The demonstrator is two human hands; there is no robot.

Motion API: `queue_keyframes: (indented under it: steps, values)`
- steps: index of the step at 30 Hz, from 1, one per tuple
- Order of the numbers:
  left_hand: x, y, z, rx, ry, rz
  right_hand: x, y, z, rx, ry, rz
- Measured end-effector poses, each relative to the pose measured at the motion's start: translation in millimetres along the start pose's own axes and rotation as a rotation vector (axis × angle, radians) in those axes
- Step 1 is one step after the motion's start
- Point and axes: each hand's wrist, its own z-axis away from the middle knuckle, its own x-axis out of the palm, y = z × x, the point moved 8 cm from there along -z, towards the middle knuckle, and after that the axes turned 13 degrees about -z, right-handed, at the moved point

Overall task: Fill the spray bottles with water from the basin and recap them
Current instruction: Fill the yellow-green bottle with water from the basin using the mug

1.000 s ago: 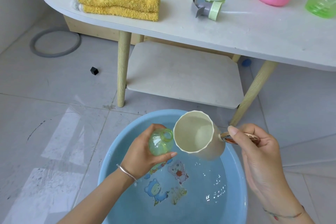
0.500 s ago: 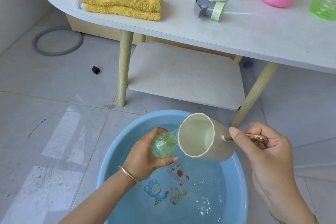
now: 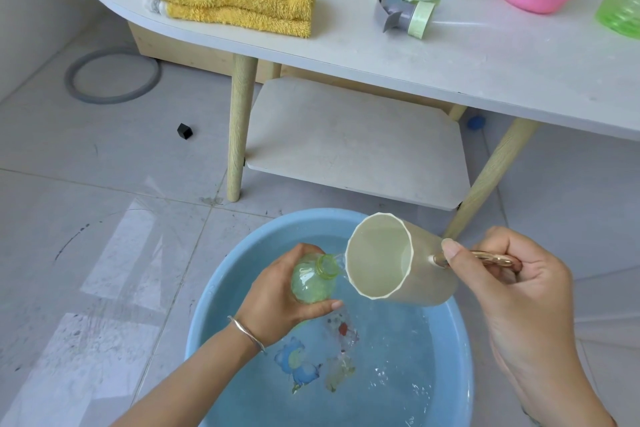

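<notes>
Above the blue basin (image 3: 207, 322) of water, the left hand (image 3: 277, 295) has its grip closed around a green spray bottle (image 3: 311, 282), uncapped and tilted. Just beside its mouth, the right hand (image 3: 512, 291) grips the handle of a tipped cream cup (image 3: 391, 262), water trickling from its rim toward the bottle's mouth.

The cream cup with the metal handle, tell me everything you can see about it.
The cream cup is a faceted tumbler, matte like plastic or ceramic, with a thin scalloped rim and a shiny copper-toned loop handle. It is tipped nearly on its side above the blue basin, mouth facing left. The right hand holds the handle, thumb against the cup's wall. A thin stream of water leaves its rim toward the open neck of the green bottle in the left hand. Little water is visible inside.
</notes>
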Motion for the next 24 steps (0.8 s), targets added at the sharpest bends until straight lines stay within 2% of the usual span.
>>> queue_keyframes:
  steps: [24]
  values:
    - [6.3,2.5,-0.2,-0.007,-0.024,0.002,11.9,-15.4,0.1,-0.159,-0.071,0.138]
